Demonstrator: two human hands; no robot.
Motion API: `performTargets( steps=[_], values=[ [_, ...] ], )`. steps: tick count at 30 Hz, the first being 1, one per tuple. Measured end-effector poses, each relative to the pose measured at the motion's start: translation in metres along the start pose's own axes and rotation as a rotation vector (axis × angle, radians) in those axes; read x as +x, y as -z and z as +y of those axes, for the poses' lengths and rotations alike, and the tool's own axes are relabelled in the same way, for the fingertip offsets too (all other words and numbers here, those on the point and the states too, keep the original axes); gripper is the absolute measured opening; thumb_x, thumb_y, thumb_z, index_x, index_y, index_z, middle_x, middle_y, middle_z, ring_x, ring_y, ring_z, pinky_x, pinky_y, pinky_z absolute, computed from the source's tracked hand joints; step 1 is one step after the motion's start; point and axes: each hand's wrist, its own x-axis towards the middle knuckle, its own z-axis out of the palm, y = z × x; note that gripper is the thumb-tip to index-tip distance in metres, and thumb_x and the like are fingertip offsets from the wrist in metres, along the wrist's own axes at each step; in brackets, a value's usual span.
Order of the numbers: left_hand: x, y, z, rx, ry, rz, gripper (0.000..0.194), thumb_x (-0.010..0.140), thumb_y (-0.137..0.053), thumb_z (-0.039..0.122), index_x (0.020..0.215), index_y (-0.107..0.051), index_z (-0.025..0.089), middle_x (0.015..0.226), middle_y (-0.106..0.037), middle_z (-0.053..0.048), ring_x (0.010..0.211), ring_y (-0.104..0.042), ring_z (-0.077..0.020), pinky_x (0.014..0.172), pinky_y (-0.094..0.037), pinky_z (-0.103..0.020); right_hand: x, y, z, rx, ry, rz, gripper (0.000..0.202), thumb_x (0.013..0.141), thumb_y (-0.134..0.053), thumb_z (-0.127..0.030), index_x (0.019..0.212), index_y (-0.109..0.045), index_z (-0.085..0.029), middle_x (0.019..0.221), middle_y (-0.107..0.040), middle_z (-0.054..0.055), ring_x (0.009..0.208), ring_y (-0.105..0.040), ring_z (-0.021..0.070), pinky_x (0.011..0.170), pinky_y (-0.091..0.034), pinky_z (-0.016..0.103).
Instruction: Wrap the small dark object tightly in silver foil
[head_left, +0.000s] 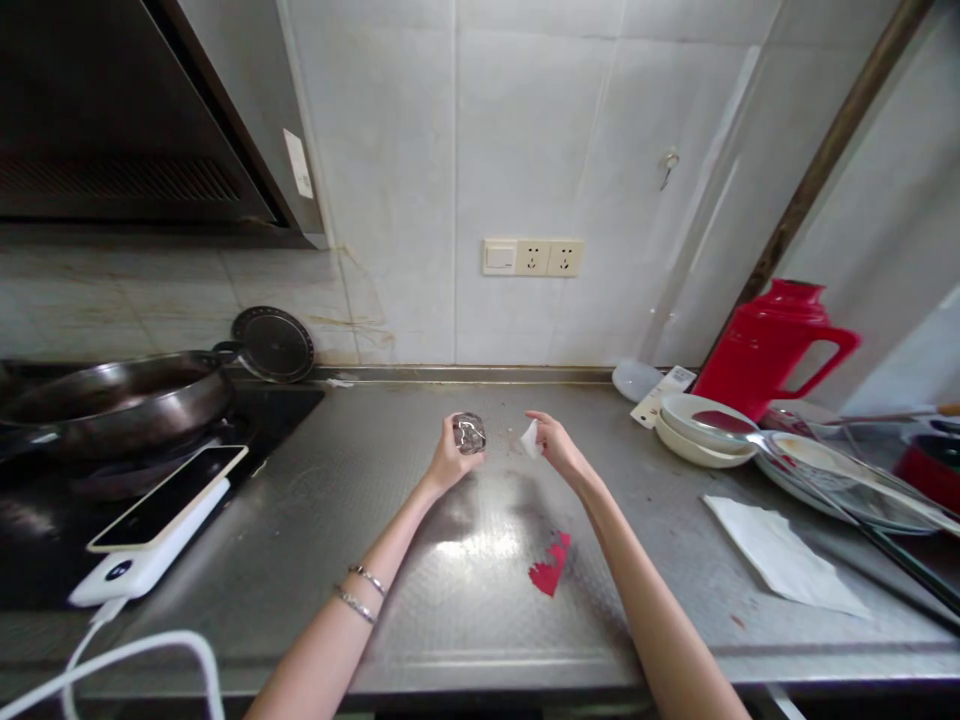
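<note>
Clear container (470,433): one, left hand (448,462) grip around it; white tissue (530,438): one, right hand (559,449) pinching; red scrap (550,570): one.

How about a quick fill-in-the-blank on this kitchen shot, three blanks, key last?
1. The left hand holds a glossy object; the bracelets on that arm number ____.
2. The right hand pinches a small scrap coloured ____.
3. Lying on the cabled power bank is a ____.

Missing words: two; white; phone.
</note>
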Motion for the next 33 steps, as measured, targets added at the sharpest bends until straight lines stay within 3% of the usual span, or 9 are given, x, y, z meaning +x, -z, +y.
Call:
performTargets(
  steps=[3,6,11,21,26,30,33],
  values=[
    [-0.001,-0.001,0.001,-0.032,0.021,0.001,0.071,0.052,-0.072,0.016,0.112,-0.035,0.020,0.103,-0.051,-0.004,0.081,-0.056,-0.0137,0.075,-0.045,-0.028,0.005,-0.002,-0.003,0.033,0.012,0.004,0.047,0.061,-0.052,-0.027,0.104,-0.063,-0.010,0.074,-0.065,0.005,0.063,-0.056,0.0156,0.059,-0.042,0.026],
    [-0.002,-0.003,-0.002,-0.059,0.033,-0.023,0.071,0.051,-0.074,0.015,0.111,-0.037,0.019,0.103,-0.051,-0.004,0.083,-0.056,-0.0139,0.077,-0.045,-0.029,0.007,-0.004,-0.013,0.004,0.078,-0.005,0.039,0.059,-0.060,-0.031,0.091,-0.067,-0.011,0.079,-0.067,0.006,0.070,-0.058,0.0176,0.064,-0.043,0.028],
    [-0.008,-0.003,-0.009,-0.102,0.057,-0.098,0.075,0.051,-0.078,0.017,0.113,-0.036,0.020,0.105,-0.052,-0.005,0.085,-0.056,-0.0144,0.079,-0.046,-0.030,0.007,-0.006,-0.025,-0.021,0.214,-0.008,0.028,0.065,-0.062,-0.037,0.076,-0.069,-0.012,0.077,-0.069,0.007,0.073,-0.060,0.0190,0.070,-0.044,0.030],
    [-0.022,-0.005,0.000,-0.037,0.091,-0.168,0.075,0.052,-0.078,0.014,0.115,-0.038,0.019,0.103,-0.054,-0.005,0.086,-0.056,-0.0159,0.078,-0.045,-0.029,-0.011,-0.026,-0.015,-0.083,0.345,0.016,0.039,0.082,-0.050,-0.047,0.094,-0.067,-0.014,0.079,-0.068,0.005,0.069,-0.058,0.0171,0.063,-0.044,0.025],
    [-0.027,-0.009,0.005,-0.036,0.049,-0.196,0.071,0.053,-0.076,0.013,0.114,-0.040,0.019,0.100,-0.054,-0.004,0.081,-0.057,-0.0152,0.074,-0.045,-0.029,-0.025,-0.037,-0.017,-0.210,0.362,-0.066,0.041,0.086,-0.045,-0.049,0.083,-0.069,-0.016,0.068,-0.064,0.002,0.062,-0.056,0.0150,0.059,-0.041,0.022],
    [-0.030,-0.012,0.009,-0.054,0.031,-0.227,0.072,0.056,-0.073,0.012,0.117,-0.037,0.019,0.094,-0.055,-0.003,0.076,-0.057,-0.0139,0.070,-0.045,-0.028,-0.033,-0.039,-0.018,-0.253,0.443,-0.140,0.036,0.089,-0.043,-0.040,0.092,-0.070,-0.018,0.073,-0.068,0.003,0.064,-0.060,0.0147,0.063,-0.045,0.022],
    [-0.032,-0.013,0.009,-0.062,0.020,-0.254,0.068,0.059,-0.071,0.014,0.117,-0.036,0.018,0.092,-0.056,-0.003,0.074,-0.057,-0.0132,0.067,-0.046,-0.027,-0.040,-0.037,-0.019,-0.303,0.606,-0.187,0.033,0.092,-0.038,-0.028,0.110,-0.065,-0.020,0.095,-0.071,0.006,0.084,-0.066,0.0181,0.075,-0.051,0.028]
  ],
)
